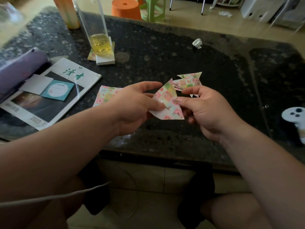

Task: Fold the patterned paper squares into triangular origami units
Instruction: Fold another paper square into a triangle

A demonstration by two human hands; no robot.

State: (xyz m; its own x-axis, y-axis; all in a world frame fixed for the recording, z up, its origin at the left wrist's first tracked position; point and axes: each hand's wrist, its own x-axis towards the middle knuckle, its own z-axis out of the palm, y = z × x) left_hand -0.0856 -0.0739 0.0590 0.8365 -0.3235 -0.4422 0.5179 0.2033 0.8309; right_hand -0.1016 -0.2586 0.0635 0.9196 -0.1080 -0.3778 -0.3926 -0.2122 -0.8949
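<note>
A pastel checked paper (167, 100), partly folded to a point, is held above the dark table between both hands. My left hand (135, 104) pinches its lower left edge with thumb on top. My right hand (204, 111) pinches its right edge with thumb and forefinger. Behind my right hand lie folded triangular units (189, 80) of the same paper, on the table. A stack of flat patterned squares (105, 95) lies under my left wrist, partly hidden.
A magazine (54, 90) with a teal notepad (57, 90) and a purple pencil case (19, 68) lies at left. A tall glass (99, 43) of yellow liquid stands on a white coaster. Crumpled paper (197, 43) lies far right; a white controller (295, 118) sits at the right edge.
</note>
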